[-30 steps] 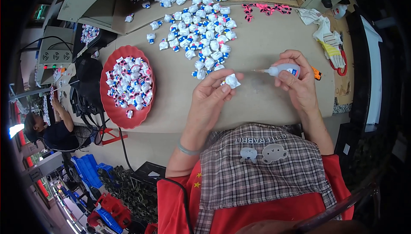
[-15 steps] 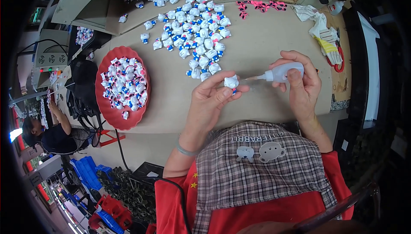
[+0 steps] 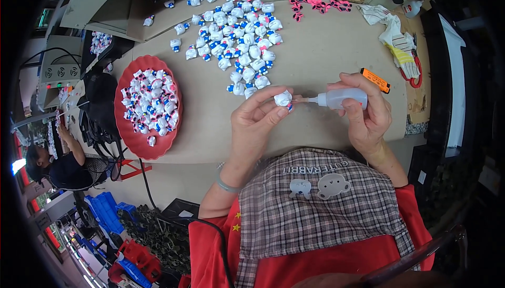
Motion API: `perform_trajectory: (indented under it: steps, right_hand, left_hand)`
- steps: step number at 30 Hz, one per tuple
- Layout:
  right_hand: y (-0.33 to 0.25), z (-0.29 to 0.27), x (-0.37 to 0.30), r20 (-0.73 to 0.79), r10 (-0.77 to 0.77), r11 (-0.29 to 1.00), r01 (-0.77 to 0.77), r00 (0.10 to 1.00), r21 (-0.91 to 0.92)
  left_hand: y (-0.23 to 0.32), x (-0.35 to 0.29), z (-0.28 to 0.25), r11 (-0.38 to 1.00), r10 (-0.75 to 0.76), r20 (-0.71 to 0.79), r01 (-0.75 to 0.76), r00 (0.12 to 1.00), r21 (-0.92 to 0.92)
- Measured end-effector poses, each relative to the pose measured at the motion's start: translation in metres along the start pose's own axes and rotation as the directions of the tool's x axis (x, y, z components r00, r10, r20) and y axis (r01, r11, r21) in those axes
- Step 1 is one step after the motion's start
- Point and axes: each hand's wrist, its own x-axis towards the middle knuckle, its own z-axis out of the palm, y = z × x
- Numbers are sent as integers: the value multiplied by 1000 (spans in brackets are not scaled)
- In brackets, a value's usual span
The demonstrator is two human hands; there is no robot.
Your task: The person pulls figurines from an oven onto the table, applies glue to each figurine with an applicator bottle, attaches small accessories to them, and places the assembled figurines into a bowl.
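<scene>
Between the thumb and fingers of my left hand [image 3: 256, 118] is a small white-and-blue toy figurine [image 3: 283, 98]. My right hand [image 3: 371, 115] grips a translucent squeeze bottle [image 3: 344, 99] lying sideways, its thin needle nozzle [image 3: 305, 100] pointing left. The nozzle's tip is at the figurine's right side; whether it touches cannot be made out. Just beyond my hands, many similar figurines [image 3: 236, 40] lie in a loose pile. At left, a red scalloped tray [image 3: 122, 130] holds more figurines, these with pink-and-black parts on them.
Small pink-and-black pieces [image 3: 322, 6] lie at the far side of the table. An orange box-shaped item [image 3: 375, 80] is beyond my right hand. White-and-yellow gloves [image 3: 394, 40] and red-handled pliers or scissors [image 3: 417, 75] rest at right. Another person [image 3: 58, 156] works at far left.
My right hand has turned slightly and brought the bottle left, so its nozzle is closer to the figurine. The orange item, mostly hidden before, now shows. My left hand keeps its hold.
</scene>
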Motion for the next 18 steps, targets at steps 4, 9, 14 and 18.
perform_trajectory:
  steps: [4, 9, 14, 18]
  right_hand:
    - [0, 0, 0, 3, -7, 1000, 7, 1000, -29]
    - [0, 1, -1, 8, -7, 999, 7, 1000, -35]
    - [-1, 1, -1, 15, -12, 999, 12, 1000, -52]
    - [-1, 1, -1, 30, -6, 999, 7, 1000, -53]
  left_hand:
    - [2, 0, 2, 1000, 9, 0, -9, 1000, 13]
    - [-1, 1, 0, 1000, 15, 5, -16, 1000, 9]
    - [-2, 0, -1, 1000, 9, -18, -9, 1000, 12]
    - [-4, 1, -1, 1000, 2, -25, -1, 1000, 18]
